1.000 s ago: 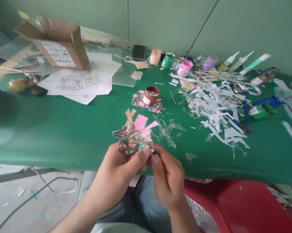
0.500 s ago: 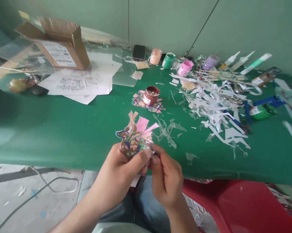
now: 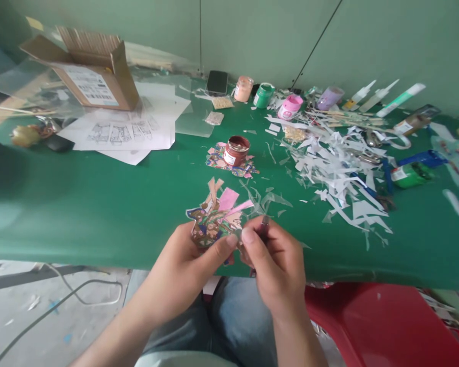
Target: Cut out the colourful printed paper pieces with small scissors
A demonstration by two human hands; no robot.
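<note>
My left hand [image 3: 193, 272] is closed around a colourful painted paper cutout [image 3: 210, 221], its thumb pressed on the near right edge. Pink and tan strips stick up from the cutout's far side. At that right edge the thumb and index finger of my right hand [image 3: 273, 262] meet close to my left thumb. A slim dark tool [image 3: 265, 229] lies in the curled fingers of my right hand; its kind cannot be made out. Beyond the cutout, an open jar of brown-red paint [image 3: 237, 151] stands on another patterned cutout [image 3: 216, 158].
On the green table [image 3: 99, 204], white paper scraps [image 3: 328, 163] lie heaped at right, near a green jar [image 3: 410, 175]. Several paint jars line the back, including a pink jar [image 3: 290, 107]. A cardboard box [image 3: 95, 81] stands on printed sheets [image 3: 137, 132]. A red chair [image 3: 374, 326] is at lower right.
My right hand has turned and shifted slightly right, so the dark tool now shows above its fingers. The cutout in my left hand has moved slightly right.
</note>
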